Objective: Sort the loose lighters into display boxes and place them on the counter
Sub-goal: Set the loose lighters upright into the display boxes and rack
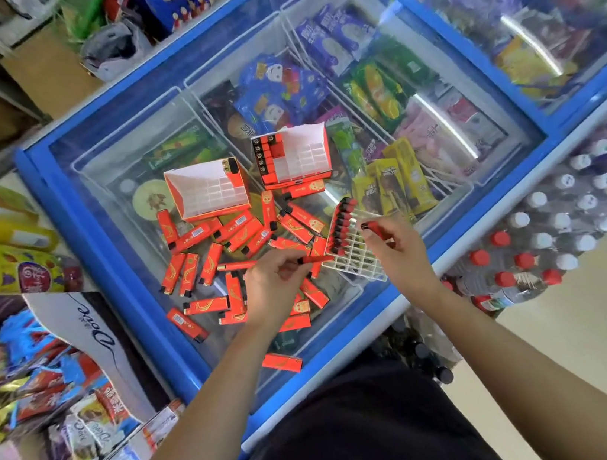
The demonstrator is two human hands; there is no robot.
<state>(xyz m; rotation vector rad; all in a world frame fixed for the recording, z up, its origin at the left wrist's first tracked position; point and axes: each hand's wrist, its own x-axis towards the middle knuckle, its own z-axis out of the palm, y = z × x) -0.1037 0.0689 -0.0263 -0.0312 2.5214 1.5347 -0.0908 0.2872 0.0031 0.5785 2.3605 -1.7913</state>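
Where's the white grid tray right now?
Head view, right of centre on the freezer's glass lid: the white grid tray is between the left hand and right hand, right of the loose lighters, one row already filled.

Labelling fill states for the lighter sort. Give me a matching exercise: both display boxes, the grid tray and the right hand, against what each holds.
1. left display box
2. right display box
3. clear grid tray
4. right hand

A. one row of lighters along one edge
B. pinches a single lighter
C. lighters in one corner only
D. lighters down its left side

Pairs: 1-C, 2-D, 3-A, 4-B
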